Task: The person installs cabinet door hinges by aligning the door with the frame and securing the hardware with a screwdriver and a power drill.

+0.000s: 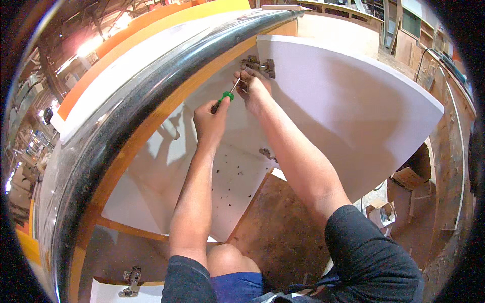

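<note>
screwdriver, green-handled with a thin steel shaft, is gripped in the left hand, whose fingers are curled tight around the handle so that it can be turned; its tip is aimed up and to the right at the upper hinge. that metal hinge sits just above the fingertips of the right hand, at the seam where the white cabinet door meets the cabinet side. the right fingers are pressed together near the shaft's tip, apparently to steady it; whether a screw is pinched cannot be told. below both hands a lower hinge is fixed on the same door edge. beneath the wrists lies the white cabinet floor, speckled with dark debris. a black countertop edge curves over the opening.
</note>
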`<act>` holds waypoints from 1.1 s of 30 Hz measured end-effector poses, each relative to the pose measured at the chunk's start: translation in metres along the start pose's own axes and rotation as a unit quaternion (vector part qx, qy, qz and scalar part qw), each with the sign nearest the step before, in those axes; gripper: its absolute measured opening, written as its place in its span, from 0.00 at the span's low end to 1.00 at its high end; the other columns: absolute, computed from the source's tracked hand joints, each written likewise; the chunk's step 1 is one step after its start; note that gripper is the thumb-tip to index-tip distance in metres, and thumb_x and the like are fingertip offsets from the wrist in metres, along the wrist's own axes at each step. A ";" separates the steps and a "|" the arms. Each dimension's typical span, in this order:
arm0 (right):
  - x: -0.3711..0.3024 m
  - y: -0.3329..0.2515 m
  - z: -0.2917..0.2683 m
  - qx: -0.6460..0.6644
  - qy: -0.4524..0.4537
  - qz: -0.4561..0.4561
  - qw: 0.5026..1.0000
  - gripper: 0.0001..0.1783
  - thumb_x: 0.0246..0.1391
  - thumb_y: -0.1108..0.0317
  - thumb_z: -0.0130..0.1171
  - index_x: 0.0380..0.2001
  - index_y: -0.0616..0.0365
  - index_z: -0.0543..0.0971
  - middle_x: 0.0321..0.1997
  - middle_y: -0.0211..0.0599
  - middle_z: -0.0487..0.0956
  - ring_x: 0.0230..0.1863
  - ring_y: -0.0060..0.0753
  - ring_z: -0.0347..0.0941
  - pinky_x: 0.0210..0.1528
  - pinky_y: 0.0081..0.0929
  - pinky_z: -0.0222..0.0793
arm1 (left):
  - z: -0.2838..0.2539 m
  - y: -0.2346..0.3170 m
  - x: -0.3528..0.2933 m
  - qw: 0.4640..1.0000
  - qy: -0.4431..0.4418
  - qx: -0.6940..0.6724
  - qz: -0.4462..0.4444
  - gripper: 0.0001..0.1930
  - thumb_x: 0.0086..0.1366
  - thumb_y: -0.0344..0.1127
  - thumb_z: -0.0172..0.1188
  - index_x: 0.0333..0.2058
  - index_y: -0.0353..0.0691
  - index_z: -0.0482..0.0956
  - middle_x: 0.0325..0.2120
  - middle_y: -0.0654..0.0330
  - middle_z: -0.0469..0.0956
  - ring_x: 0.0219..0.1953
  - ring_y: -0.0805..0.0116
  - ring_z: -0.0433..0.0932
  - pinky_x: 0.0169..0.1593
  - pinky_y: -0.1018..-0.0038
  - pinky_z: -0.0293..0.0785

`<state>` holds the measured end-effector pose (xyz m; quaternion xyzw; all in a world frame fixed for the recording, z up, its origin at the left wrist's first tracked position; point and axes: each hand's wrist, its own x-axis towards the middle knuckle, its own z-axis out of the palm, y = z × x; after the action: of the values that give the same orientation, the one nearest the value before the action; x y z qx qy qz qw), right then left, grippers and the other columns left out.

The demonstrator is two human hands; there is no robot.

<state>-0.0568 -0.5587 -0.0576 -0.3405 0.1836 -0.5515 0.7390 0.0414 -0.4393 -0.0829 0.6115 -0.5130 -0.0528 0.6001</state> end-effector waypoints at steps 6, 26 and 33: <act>0.003 0.005 -0.002 0.012 0.029 -0.013 0.999 0.11 0.66 0.71 0.55 0.50 0.56 0.75 0.42 0.37 0.83 0.39 0.30 0.79 0.43 0.29 0.73 | 0.001 0.004 0.001 0.999 -0.010 -0.021 -0.033 0.20 0.68 0.45 0.65 0.23 0.34 0.81 0.18 0.68 0.74 0.22 0.78 0.70 0.29 0.75 0.65; 0.013 0.012 0.011 0.077 0.091 -0.036 0.992 0.07 0.61 0.73 0.60 0.42 0.58 0.78 0.36 0.36 0.82 0.33 0.29 0.78 0.33 0.22 0.71 | -0.044 -0.018 0.060 0.752 -0.321 -0.405 -0.410 0.23 0.73 0.51 0.53 0.45 0.31 0.77 0.24 0.59 0.77 0.15 0.79 0.67 0.16 0.83 0.56; 0.021 0.010 0.016 0.190 0.127 -0.030 0.973 0.06 0.60 0.75 0.60 0.40 0.62 0.77 0.33 0.39 0.79 0.29 0.32 0.78 0.29 0.24 0.74 | -0.049 -0.012 0.070 0.704 -0.352 -0.456 -0.415 0.24 0.72 0.50 0.53 0.47 0.30 0.77 0.26 0.58 0.77 0.16 0.80 0.67 0.17 0.85 0.60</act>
<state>-0.0321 -0.5716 -0.0513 -0.1260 0.1578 -0.6368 0.7441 0.1143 -0.4568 -0.0405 0.3514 -0.2949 -0.7355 0.4986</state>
